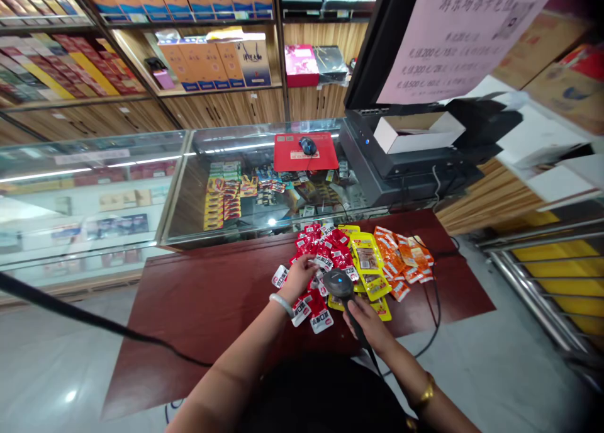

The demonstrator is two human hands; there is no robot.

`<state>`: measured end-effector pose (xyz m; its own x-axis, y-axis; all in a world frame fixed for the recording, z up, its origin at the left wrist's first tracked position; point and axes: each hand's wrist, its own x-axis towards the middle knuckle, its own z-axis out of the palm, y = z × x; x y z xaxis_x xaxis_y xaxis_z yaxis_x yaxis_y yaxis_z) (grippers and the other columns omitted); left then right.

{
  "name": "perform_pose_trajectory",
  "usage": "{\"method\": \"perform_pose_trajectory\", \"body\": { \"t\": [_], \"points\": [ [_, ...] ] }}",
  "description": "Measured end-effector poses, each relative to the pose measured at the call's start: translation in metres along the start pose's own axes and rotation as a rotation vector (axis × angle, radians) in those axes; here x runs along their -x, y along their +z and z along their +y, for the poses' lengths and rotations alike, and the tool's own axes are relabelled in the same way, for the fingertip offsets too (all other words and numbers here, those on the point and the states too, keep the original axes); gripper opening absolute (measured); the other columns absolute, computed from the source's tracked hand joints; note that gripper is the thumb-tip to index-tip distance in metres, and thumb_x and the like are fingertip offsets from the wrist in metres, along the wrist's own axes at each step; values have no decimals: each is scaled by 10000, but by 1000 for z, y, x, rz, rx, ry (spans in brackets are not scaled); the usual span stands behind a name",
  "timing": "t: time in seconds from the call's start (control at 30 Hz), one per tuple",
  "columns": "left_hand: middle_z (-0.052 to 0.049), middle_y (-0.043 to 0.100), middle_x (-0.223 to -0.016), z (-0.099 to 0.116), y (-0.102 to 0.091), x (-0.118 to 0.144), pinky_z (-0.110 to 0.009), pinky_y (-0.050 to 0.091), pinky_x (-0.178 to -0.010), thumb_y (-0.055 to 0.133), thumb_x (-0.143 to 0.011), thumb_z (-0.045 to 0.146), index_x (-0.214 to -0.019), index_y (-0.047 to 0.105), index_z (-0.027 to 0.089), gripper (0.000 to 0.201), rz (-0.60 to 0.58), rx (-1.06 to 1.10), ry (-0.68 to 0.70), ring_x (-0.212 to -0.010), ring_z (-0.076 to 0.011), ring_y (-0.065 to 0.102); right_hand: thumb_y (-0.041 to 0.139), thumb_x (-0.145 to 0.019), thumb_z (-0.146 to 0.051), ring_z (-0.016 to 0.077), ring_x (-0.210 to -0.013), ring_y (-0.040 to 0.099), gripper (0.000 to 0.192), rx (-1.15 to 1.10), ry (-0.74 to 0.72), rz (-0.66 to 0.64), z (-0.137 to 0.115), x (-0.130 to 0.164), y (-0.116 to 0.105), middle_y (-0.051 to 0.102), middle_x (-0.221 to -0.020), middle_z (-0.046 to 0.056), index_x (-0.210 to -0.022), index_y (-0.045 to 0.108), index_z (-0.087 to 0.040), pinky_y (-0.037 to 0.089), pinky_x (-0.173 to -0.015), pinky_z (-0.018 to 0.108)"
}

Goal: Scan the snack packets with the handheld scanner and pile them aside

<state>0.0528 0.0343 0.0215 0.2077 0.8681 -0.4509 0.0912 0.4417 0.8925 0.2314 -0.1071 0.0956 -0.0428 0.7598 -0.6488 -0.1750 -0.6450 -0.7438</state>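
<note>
On a dark red table point(202, 301) lies a heap of small snack packets: red ones point(325, 247), yellow ones point(368, 260) and orange ones point(401, 257). My left hand point(298, 277), with a pale bangle on the wrist, pinches a red-and-white packet at the near edge of the red pile. My right hand point(370, 326), with a gold bangle, grips the handle of a black barcode scanner point(340, 287) whose head points down at the packets beside my left hand. The scanner's cable runs off towards me.
A glass display counter point(189, 168) stands beyond the table, with a red mouse pad point(287, 156) and mouse point(307, 146) on it. A black till with a screen point(406, 162) is at the right. Shelves of boxed goods point(212, 61) line the back. A metal rail point(533, 275) is at right.
</note>
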Motion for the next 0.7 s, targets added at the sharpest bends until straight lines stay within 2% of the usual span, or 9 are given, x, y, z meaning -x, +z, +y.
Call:
{"method": "perform_pose_trajectory", "body": {
  "t": [0.07, 0.17, 0.27, 0.33, 0.43, 0.53, 0.7],
  "points": [
    [-16, 672, -743, -13, -25, 11, -274, 491, -678, 735, -742, 301, -962, 669, 174, 262, 101, -105, -7, -688, -160, 639, 651, -704, -798, 81, -394, 377, 598, 9, 3, -25, 2, -2, 0, 497, -543, -74, -889, 531, -242, 286, -395, 219],
    [-21, 676, -789, -31, -64, 34, -280, 485, -709, 698, -767, 327, -904, 640, 187, 205, 289, -250, 1, -727, -169, 639, 655, -712, -785, 75, -390, 371, 590, 15, 14, -58, 6, -5, 1, 489, -530, -81, -890, 533, -236, 277, -392, 208],
    [-65, 680, -892, -45, -93, 59, -314, 490, -763, 708, -763, 348, -969, 615, 175, 285, 498, -427, -74, -824, -209, 652, 659, -726, -771, 75, -391, 366, 580, 27, 19, -99, 8, -7, 4, 474, -522, -89, -914, 533, -237, 276, -392, 205],
    [-114, 678, -988, -50, -102, 70, -354, 488, -836, 756, -724, 363, -1035, 614, 154, 401, 568, -552, -126, -939, -256, 648, 654, -740, -763, 79, -392, 364, 572, 45, 19, -133, 8, -8, 7, 467, -520, -90, -936, 539, -237, 278, -395, 212],
    [-179, 644, -1161, -48, -102, 72, -394, 449, -967, 797, -697, 371, -1146, 610, 132, 542, 546, -677, -117, -1122, -307, 597, 644, -740, -771, 90, -398, 381, 582, 76, 37, -167, 8, -8, 12, 476, -528, -80, -955, 557, -237, 283, -402, 225],
    [-192, 602, -1248, -37, -94, 58, -381, 410, -1026, 763, -747, 347, -1195, 608, 137, 519, 445, -777, -71, -1174, -301, 569, 637, -743, -770, 100, -406, 395, 578, 103, 49, -181, 11, -10, 17, 497, -539, -67, -957, 579, -236, 284, -407, 231],
    [-176, 621, -1150, -17, -85, 31, -356, 410, -960, 798, -694, 254, -965, 653, 153, 324, 309, -931, -86, -1086, -296, 595, 629, -779, -735, 115, -428, 429, 540, 124, 26, -174, 20, -13, 21, 517, -557, -54, -1002, 608, -244, 299, -422, 234]
  ]
}}
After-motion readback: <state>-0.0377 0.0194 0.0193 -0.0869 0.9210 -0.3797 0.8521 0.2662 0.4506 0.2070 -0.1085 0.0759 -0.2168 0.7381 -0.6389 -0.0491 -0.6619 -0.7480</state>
